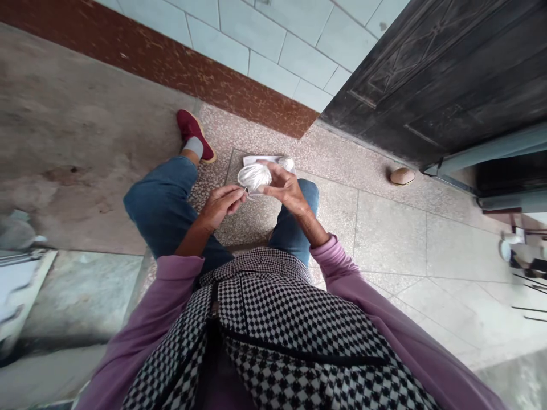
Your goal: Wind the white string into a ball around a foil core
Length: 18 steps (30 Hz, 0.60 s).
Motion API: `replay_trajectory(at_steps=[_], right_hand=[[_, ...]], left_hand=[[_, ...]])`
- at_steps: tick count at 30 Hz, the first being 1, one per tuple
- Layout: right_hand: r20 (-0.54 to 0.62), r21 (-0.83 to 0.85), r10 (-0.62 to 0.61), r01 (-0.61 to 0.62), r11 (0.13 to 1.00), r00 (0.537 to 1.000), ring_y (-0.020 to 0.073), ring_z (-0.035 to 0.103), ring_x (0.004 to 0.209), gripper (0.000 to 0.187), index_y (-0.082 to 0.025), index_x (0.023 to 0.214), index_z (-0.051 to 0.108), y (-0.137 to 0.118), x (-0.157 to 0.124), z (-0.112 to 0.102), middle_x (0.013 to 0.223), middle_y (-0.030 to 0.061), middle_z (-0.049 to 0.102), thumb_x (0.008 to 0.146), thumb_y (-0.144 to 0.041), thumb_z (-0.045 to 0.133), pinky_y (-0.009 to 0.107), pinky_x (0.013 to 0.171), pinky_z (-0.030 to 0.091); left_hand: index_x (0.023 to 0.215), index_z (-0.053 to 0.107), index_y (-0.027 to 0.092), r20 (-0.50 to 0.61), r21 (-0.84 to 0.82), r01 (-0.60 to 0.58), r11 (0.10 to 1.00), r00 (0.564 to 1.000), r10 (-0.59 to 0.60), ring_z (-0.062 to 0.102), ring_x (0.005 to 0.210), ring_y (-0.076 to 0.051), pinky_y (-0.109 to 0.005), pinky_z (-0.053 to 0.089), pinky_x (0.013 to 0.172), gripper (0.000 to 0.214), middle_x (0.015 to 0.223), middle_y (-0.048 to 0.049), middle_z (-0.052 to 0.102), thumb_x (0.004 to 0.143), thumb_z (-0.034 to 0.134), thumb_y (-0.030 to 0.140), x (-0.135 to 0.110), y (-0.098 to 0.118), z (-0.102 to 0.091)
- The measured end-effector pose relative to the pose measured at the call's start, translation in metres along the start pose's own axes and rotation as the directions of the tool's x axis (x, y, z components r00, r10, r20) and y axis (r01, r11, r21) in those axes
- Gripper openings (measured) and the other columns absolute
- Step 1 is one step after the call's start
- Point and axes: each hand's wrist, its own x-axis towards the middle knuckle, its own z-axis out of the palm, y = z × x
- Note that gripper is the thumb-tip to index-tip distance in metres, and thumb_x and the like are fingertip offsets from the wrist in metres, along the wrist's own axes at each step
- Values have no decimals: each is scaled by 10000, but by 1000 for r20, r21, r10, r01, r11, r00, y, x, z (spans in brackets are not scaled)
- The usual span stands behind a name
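Observation:
A ball of white yarn (253,176) is up in front of my knees, its strands wound in one direction. My right hand (287,188) curls its fingers and thumb around the ball's right side. At the ball's lower left, my left hand (221,205) pinches with thumb and forefinger what looks like a thin white strand. A tiny dark spot shows by those fingertips, too small to name. Just behind the ball lies a white box or tray (258,159), partly hidden, with a second white ball (288,164) at its right end.
Speckled stone flooring (316,149) runs under me to a tiled wall (252,34) with a brown base. A dark door (431,74) stands at upper right, with a pinkish rounded object (402,176) on the floor near it. A red shoe (192,128) is on my left foot.

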Motion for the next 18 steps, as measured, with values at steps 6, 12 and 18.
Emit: replay_trajectory(at_steps=[6, 12, 18], right_hand=[[-194, -126, -278, 258, 958, 941, 379, 548, 1888, 1097, -346, 1560, 750, -58, 38, -40, 1812, 81, 787, 724, -921, 1166, 652, 1653, 425], [-190, -389, -647, 548, 741, 739, 373, 582, 1918, 984, -393, 1658, 822, -158, 53, -105, 1862, 13, 752, 885, -929, 1112, 546, 1623, 523], [-513, -30, -614, 703, 711, 600, 353, 129, 2068, 408, -364, 1173, 1053, -277, 22, -125, 2039, -294, 455, 930, -38, 1018, 386, 1407, 607]], left_hand=[[1024, 886, 185, 82, -27, -1, 1000, 997, 3, 476, 504, -94, -236, 291, 460, 465, 781, -31, 739, 976, 1039, 621, -2, 11, 0], [1033, 866, 176, 56, -13, 125, 992, 991, -124, 510, 486, -84, -224, 295, 434, 450, 941, -90, 859, 811, 1081, 504, 2, -3, -14], [860, 859, 184, -59, 42, 240, 970, 970, -237, 497, 477, -108, -229, 327, 449, 374, 720, -42, 731, 715, 1042, 476, -3, -17, -28]])
